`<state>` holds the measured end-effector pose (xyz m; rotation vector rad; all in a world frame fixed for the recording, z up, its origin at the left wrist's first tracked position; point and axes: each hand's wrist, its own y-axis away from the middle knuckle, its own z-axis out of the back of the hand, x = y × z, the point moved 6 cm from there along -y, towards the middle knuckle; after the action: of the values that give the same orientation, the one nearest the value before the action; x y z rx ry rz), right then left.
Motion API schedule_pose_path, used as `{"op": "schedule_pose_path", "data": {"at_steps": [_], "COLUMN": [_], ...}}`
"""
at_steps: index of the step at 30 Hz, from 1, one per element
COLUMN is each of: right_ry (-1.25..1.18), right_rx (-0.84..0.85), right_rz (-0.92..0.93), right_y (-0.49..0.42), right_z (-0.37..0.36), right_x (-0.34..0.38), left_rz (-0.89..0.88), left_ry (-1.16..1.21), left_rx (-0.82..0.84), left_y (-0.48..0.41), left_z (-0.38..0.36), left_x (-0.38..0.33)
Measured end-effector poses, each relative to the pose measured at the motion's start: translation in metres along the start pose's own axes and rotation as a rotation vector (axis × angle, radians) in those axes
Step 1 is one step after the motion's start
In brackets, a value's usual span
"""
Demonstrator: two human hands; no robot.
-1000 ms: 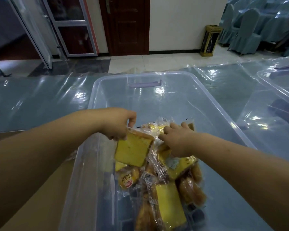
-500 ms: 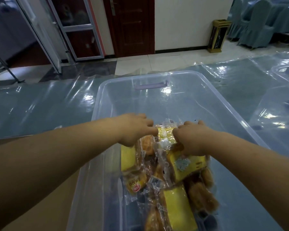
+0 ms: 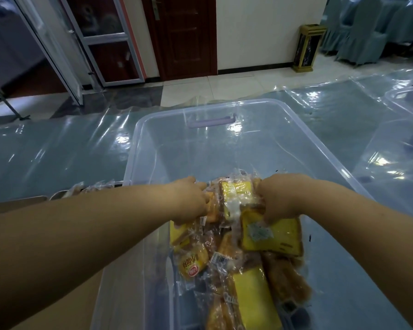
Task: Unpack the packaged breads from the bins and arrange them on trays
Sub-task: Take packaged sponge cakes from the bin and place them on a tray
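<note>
Both hands grip wrapped breads in the bin: left hand and right hand closed on packets. A pile remains; a few packets lie on the tray at the desk's left edge.

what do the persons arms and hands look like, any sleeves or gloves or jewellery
Both forearms are bare all the way to the frame edge: no sleeves in view. The left hand and right hand wear no gloves, and no watch, bracelet or ring shows. The fingers are mostly hidden, curled into the pile.
</note>
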<state>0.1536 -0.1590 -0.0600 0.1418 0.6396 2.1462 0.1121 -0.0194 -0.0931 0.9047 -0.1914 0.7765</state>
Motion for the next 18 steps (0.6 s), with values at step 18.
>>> {"op": "schedule_pose_path", "data": {"at_steps": [18], "right_ry": [-0.593], "right_rx": [-0.822], "right_rz": [-0.209], "right_y": [0.087], "right_z": [0.088], "right_x": [-0.036], "left_rz": [0.689], "left_ry": [0.911], "left_rx": [-0.941], "left_y": [0.160], "left_z": [0.053], "left_x": [0.066]}}
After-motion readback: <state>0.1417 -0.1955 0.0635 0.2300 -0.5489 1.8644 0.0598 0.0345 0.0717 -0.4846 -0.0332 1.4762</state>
